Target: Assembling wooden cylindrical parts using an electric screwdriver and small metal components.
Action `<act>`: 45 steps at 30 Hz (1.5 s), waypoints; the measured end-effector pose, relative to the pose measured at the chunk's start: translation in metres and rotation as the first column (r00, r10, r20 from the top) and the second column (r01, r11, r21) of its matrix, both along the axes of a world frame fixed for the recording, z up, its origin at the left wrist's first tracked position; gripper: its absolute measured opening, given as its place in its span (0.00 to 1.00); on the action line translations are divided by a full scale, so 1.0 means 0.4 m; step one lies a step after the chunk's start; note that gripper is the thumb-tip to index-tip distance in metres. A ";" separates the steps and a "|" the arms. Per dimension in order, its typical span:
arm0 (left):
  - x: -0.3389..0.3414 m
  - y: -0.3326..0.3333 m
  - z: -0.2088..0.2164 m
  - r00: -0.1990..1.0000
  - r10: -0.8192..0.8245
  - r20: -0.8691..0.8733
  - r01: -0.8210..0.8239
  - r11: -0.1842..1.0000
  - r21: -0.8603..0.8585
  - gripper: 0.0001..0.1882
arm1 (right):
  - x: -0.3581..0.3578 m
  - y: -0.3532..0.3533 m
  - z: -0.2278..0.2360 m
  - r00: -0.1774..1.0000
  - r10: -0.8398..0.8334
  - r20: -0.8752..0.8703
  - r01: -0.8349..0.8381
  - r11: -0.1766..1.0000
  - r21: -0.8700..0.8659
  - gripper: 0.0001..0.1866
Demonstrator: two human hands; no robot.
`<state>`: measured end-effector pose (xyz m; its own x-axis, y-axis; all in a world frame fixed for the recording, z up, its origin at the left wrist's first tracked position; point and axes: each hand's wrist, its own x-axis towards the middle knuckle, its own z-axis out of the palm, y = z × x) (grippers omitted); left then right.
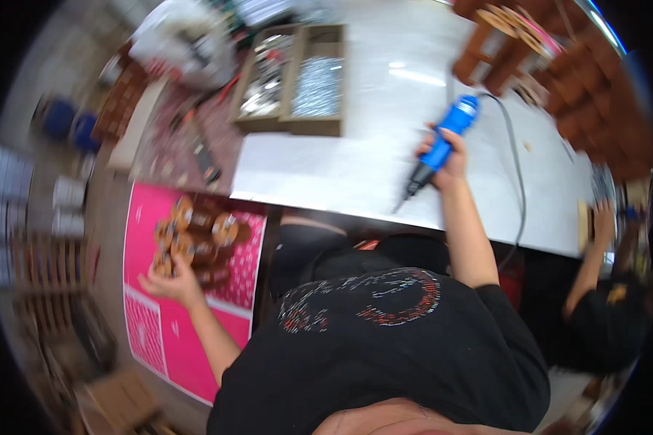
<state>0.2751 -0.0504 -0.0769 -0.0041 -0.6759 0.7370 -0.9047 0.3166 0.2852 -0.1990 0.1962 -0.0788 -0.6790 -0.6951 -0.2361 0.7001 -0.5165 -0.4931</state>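
My right hand (451,156) is wrapped around a blue corded electric screwdriver (442,141) above the white tabletop, its black nose and thin bit pointing down to the near left. Down at the left, my left hand (175,284) reaches to a pile of brown wooden pieces (196,235) with pale, rounded ends. Its fingers and thumb are around the end of the nearest wooden piece (164,264); some blur softens the grip. The pile rests on a bright pink printed sheet (196,348).
Two open boxes, one with metal parts (268,80) and one with silvery screws (317,87), stand at the back. A hammer (204,156) and a plastic bag (185,43) are at left. Brown wooden pieces (584,101) crowd the right; a co-worker's hand (603,217) is beyond the cord (516,167).
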 end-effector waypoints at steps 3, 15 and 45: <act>-0.177 -0.038 0.147 0.968 -0.243 -0.066 0.234 0.964 -0.124 0.28 | 0.010 0.002 0.012 1.000 0.007 -0.013 -0.007 1.000 0.015 0.19; -1.107 0.211 0.494 -0.148 -0.919 -0.365 0.980 -0.186 0.069 0.27 | 0.017 0.021 0.010 0.990 -0.136 0.039 0.138 0.989 -0.048 0.20; -1.490 0.246 0.519 0.031 -0.986 -0.167 0.999 0.034 -0.016 0.25 | -0.037 0.011 0.025 0.983 0.172 0.059 -0.173 0.985 0.008 0.13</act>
